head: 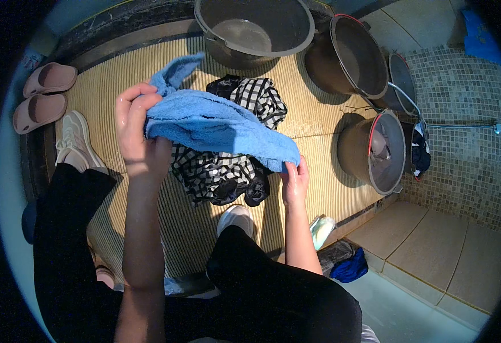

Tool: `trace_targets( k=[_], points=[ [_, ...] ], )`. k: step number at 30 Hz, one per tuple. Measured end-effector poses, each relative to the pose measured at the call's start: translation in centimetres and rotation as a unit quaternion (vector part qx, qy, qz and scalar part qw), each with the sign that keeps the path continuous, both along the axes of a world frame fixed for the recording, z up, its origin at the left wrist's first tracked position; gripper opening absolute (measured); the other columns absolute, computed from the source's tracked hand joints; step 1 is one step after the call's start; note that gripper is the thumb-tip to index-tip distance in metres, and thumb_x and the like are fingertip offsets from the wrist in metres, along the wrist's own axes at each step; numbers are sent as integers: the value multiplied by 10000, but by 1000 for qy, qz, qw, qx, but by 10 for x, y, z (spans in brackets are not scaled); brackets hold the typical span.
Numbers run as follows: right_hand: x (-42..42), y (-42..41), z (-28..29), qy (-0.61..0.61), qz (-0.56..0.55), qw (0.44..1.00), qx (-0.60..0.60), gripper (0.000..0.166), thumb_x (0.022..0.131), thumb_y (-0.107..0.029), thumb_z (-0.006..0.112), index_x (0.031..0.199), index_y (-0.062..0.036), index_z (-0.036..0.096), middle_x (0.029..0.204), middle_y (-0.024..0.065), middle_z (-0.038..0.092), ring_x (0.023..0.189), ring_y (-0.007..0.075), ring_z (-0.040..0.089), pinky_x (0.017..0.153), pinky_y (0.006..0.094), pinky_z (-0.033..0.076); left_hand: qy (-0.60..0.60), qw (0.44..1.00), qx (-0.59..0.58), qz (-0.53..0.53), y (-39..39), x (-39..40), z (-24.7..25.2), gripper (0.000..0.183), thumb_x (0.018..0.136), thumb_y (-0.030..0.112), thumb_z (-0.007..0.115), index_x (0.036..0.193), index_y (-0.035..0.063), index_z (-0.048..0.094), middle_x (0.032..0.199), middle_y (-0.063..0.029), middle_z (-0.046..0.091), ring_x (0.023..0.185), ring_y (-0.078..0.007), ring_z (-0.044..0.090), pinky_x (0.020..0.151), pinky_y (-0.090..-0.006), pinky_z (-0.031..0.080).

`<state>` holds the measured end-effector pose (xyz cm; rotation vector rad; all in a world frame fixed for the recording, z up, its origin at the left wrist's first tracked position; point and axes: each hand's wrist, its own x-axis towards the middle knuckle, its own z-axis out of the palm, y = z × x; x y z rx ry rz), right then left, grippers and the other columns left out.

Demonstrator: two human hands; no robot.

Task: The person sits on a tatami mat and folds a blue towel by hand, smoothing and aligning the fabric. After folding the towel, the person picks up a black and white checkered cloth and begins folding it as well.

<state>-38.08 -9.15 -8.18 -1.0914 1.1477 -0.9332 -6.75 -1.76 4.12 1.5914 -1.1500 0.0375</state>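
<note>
A light blue towelling cloth (220, 120) is stretched in the air between my hands, gathered lengthwise. My left hand (141, 124) grips its left end, with a loose corner sticking up above the fingers. Its lower right end is pinched by my right hand (295, 180). Both hands look wet. Below the cloth, a black-and-white checked garment (216, 171) with black shiny parts lies crumpled on the ribbed floor. Another checked bundle (257, 100) shows just beyond the cloth; the cloth hides whether the two are joined.
A large dark tub (250, 36) stands ahead. Buckets (349, 55) line the right, one bucket (372, 152) holding items. Pink slippers (45, 98) lie left. A dark blue cloth (351, 266) and a pale green object (322, 231) lie low right, near a tiled ledge (430, 253).
</note>
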Motion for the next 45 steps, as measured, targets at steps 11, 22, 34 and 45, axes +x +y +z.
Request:
trace_targets(
  k=[11,22,34,45],
  points=[
    [18,9,25,-189,-74,921,333,275,877,-351,543,937,-83,568,787,27,597,636,130,548,554,249,445,61,951,285,-108,18,-18,-57,494,754,3,600,1224,74,462,1126,-200,494,1040,-365,516,886,-400,434],
    [19,30,21,-88,6,933,350,159,862,-235,603,978,-137,556,900,7,612,801,137,580,682,292,470,94,921,304,-225,18,-56,-55,347,770,107,636,1090,41,521,1001,-165,579,926,-343,570,793,-412,465],
    [37,24,36,-169,-12,940,296,316,801,-86,580,1111,-48,535,1064,75,600,936,194,601,812,354,507,131,923,286,-221,22,-62,-57,335,783,98,636,1092,40,520,969,-165,601,890,-337,588,771,-393,477],
    [33,-46,170,-204,-56,962,-172,456,707,17,488,1157,-51,458,934,100,581,866,203,576,808,332,472,269,893,252,-257,20,-71,-46,285,819,79,582,1100,58,535,902,-132,603,810,-259,602,722,-334,484]
  ],
)
